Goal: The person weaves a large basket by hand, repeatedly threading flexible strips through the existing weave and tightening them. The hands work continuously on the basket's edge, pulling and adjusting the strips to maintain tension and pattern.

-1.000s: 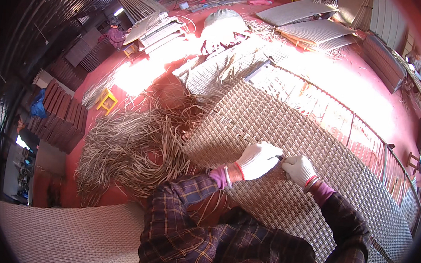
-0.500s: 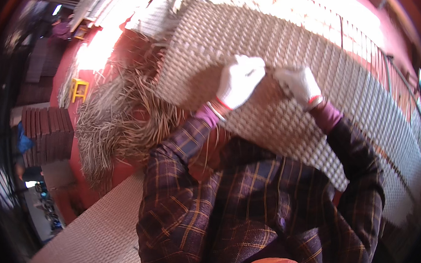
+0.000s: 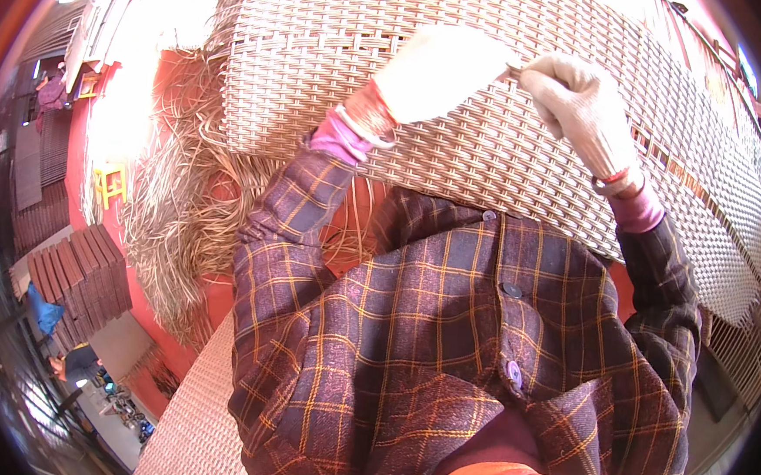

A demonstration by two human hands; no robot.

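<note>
A large panel of pale woven wicker strips (image 3: 302, 102) spreads in front of me. Both my hands wear white knitted gloves and are over it, close together. My left hand (image 3: 443, 74) is closed, its fingers washed out by bright light. A short bit of thin weaving strand (image 3: 513, 71) shows between its fingertips and those of my right hand (image 3: 576, 101), which is pinched closed on it. How the strand runs inside the fingers is hidden. Near the right wrist, a row of gaps (image 3: 664, 159) crosses the weave.
Loose strands (image 3: 180, 234) lie heaped on the red floor at left. Beyond are a yellow stool (image 3: 110, 184), stacked brown panels (image 3: 82, 276) and a blue bag-like thing (image 3: 45, 311). Another person (image 3: 81, 365) is at lower left. A second woven panel (image 3: 200, 409) lies beside me.
The view has shifted, and the panel now looks closer and sharper. My hands have come nearer to each other, and the strand between their fingertips is now visible.
</note>
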